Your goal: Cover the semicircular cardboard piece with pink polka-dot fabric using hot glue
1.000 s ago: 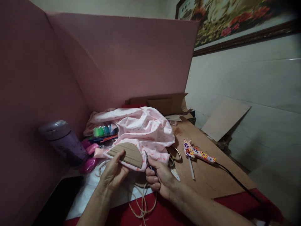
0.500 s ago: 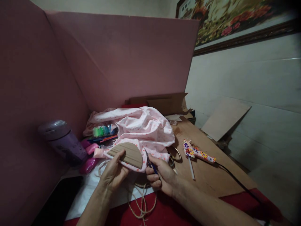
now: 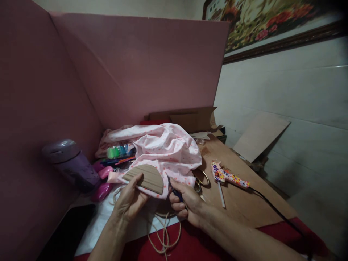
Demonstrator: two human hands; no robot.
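Note:
In the head view my left hand (image 3: 132,198) is closed, its thumb on top of a half-round piece of cardboard (image 3: 148,178) and its fingers beneath. White cloth with pink dots (image 3: 174,145) lies under the cardboard and shows past its curved and lower edges. My right hand (image 3: 186,201) is closed round small dark blue-handled scissors (image 3: 176,193). Their tip points up at the cloth, just right of the cardboard; the fingers hide most of the handle. Twine (image 3: 164,241) hangs in loops below the hands.
A floral glue gun (image 3: 230,177) with a glue stick lies on the board at right, its black cord trailing. Gold-handled scissors (image 3: 202,179) lie beside the cloth. At left stand a purple bottle (image 3: 72,165), pink items (image 3: 102,190) and a black flat object (image 3: 67,232).
The scissors have tilted and closed in my right hand, with less blade showing now. My left hand and the cardboard have shifted slightly left.

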